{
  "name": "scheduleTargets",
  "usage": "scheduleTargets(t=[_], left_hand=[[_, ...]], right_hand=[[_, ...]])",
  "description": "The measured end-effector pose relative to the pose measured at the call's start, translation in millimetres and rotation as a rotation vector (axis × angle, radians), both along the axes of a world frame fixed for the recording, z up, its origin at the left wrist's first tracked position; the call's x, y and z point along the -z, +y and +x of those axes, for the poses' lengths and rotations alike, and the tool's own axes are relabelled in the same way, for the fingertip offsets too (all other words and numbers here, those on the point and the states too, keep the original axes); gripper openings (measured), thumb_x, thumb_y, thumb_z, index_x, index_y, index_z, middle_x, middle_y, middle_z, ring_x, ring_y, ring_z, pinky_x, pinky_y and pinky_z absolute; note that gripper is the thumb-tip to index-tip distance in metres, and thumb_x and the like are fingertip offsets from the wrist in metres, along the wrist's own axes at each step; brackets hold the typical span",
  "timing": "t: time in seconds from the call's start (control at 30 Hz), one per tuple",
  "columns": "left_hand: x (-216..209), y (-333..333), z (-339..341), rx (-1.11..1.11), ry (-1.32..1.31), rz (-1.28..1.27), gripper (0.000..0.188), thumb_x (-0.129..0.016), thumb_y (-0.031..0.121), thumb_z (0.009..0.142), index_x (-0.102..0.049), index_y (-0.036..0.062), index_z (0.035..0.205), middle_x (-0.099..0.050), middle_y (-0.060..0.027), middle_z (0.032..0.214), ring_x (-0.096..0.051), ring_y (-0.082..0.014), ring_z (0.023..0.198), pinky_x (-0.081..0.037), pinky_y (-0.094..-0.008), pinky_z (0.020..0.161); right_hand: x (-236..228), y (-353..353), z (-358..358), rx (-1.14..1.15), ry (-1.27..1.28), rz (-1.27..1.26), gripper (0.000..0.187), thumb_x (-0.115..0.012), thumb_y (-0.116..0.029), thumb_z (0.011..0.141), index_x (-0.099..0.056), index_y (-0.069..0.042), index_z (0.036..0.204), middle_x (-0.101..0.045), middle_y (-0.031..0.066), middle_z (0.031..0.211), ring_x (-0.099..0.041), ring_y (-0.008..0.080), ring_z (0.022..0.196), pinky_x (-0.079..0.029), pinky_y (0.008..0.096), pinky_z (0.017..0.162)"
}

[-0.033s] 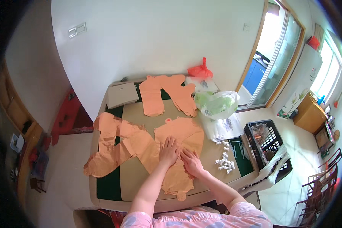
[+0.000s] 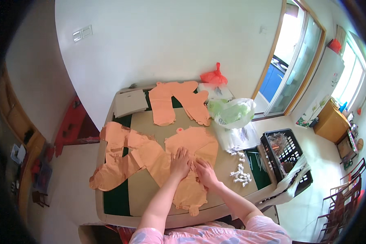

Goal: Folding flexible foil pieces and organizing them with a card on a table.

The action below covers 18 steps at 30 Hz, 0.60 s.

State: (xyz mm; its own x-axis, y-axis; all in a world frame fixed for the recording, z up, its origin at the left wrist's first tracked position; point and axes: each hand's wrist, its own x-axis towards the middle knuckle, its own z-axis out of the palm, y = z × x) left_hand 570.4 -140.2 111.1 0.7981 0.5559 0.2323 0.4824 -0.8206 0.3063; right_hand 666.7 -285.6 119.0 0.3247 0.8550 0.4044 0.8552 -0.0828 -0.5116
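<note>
The left hand (image 2: 180,164) lies flat on the foil (image 2: 191,140), unclenched; the right hand (image 2: 206,174) touches its middle, grip unclear. White bundles (image 2: 240,177) lie right of the foil.

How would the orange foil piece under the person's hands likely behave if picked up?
The foil piece would probably flop, as its wrinkles suggest thin, bendable sheet. It looks light for its size, lying nearly flat with little bulk. Its sheen hints that it may slide easily when pushed.
</note>
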Motion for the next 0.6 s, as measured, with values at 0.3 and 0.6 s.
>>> scheduleTargets(t=[0.3, 0.6], left_hand=[[-9.9, -6.2, 2.8, -0.008, 0.103, -0.052, 0.054, -0.039, 0.035, 0.097, -0.035, 0.0121, 0.145, -0.027, -0.0088, 0.155, -0.018, -0.0240, 0.145, -0.013, -0.0534, 0.115], [-4.4, -5.1, 3.3, -0.030, 0.150, 0.009, 0.061, -0.037, 0.038, 0.096, -0.027, 0.0074, 0.148, -0.023, -0.0079, 0.156, -0.018, -0.0232, 0.145, -0.012, -0.0530, 0.116]], right_hand=[[-10.5, 102.0, 135.6, 0.649, -0.107, -0.320, 0.039, -0.067, -0.031, 0.081, -0.062, -0.006, 0.111, -0.058, 0.0193, 0.114, -0.057, 0.0371, 0.107, -0.049, 0.0440, 0.089], [-41.4, 126.4, 143.8, 0.465, -0.003, -0.126, 0.035, -0.060, -0.019, 0.082, -0.054, -0.005, 0.112, -0.065, 0.0242, 0.097, -0.063, 0.0408, 0.092, -0.050, 0.0497, 0.080]])
